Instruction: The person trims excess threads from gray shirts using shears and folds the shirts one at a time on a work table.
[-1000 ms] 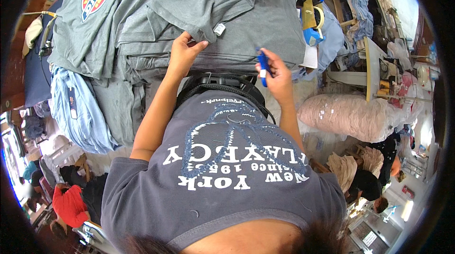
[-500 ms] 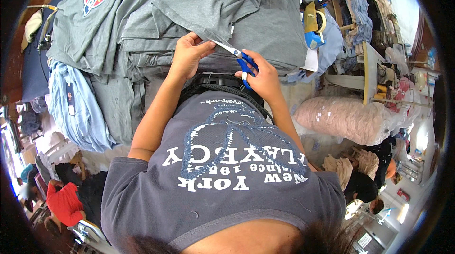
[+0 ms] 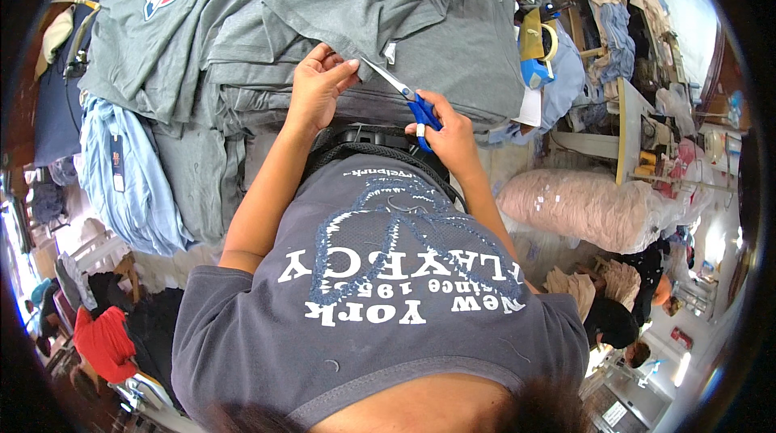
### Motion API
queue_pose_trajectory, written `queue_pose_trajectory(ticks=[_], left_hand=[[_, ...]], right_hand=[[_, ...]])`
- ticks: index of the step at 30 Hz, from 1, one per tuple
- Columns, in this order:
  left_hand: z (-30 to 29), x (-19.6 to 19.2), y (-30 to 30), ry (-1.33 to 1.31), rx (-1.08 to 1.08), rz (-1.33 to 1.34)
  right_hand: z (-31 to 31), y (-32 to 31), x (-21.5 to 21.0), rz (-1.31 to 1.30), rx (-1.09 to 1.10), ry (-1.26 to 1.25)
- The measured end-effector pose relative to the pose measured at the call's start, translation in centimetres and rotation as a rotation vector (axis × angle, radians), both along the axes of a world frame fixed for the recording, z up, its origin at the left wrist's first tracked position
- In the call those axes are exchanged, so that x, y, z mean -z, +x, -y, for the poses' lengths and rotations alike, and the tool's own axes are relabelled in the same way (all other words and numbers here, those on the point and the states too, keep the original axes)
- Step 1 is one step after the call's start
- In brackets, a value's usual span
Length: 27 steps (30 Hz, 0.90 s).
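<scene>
My right hand [image 3: 446,136] is closed round the blue handles of a pair of scissors [image 3: 424,114]. Their metal blades look closed together and point up and left, the tip just beside my left fingertips at the shirt's edge. With thumb and fingers pinched, my left hand [image 3: 320,84] grips the near edge of a grey T-shirt [image 3: 347,9]. A small white label [image 3: 390,53] shows on that shirt's edge, right of the blades. Beneath lies a stack of folded grey shirts [image 3: 477,77].
Left of the stack, another grey shirt [image 3: 145,53] bears a round print, and a light blue garment [image 3: 133,182] with a dark tag hangs down. A tape dispenser [image 3: 536,49] stands at the stack's right edge. Farther right lies a plastic-wrapped bundle [image 3: 578,203]. Other people work behind on both sides.
The scissors' handles and blades have come together. My left hand has shifted slightly left and up along the shirt's edge, and the white label shows more fully.
</scene>
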State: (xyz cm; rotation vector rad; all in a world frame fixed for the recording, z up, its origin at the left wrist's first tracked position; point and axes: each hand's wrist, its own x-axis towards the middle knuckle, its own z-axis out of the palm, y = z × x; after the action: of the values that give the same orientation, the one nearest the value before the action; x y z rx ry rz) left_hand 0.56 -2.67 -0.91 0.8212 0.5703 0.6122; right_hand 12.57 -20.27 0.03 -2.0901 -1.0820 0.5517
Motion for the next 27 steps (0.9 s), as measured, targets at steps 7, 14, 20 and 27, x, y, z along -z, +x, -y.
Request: queue_pose_trajectory(ticks=[7, 14, 20, 27], left_hand=[[0.1, 0.7, 0.0, 0.036, 0.022, -0.001], [-0.4, 0.5, 0.2, -0.009, -0.013, 0.018], [-0.8, 1.3, 0.4, -0.020, -0.074, 0.019], [-0.3, 1.4, 0.5, -0.059, -0.086, 0.034]], right_hand=[[-1.8, 0.2, 0.0, -0.015, -0.002, 0.081], [-1.4, 0.6, 0.5, -0.112, -0.004, 0.053], [-1.5, 0.2, 0.6, -0.047, 0.013, 0.074], [-3.1, 0.1, -0.3, -0.064, 0.002, 0.066]])
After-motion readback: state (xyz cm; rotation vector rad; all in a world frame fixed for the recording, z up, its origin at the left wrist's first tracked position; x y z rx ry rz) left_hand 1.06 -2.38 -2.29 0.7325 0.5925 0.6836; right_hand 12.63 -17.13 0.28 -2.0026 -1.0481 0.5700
